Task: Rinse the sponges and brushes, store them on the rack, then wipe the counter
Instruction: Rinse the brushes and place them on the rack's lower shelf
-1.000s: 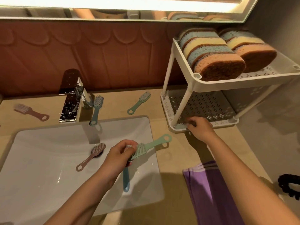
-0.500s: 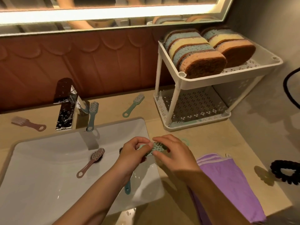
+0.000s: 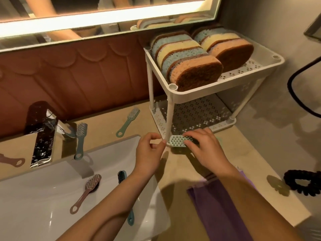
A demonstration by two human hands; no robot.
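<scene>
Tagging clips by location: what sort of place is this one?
Most likely a bathroom vanity: a white sink set in a beige counter, a chrome faucet behind it, and a lit mirror above.

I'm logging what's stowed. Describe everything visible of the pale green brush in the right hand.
The pale green brush looks plastic; its head faces up, showing rows of short tufts. The right hand grips it from above, hiding most of the handle. It is held roughly level at the front edge of the lower shelf of the white rack, by the front leg. The left hand is near its tip; contact unclear.
</scene>
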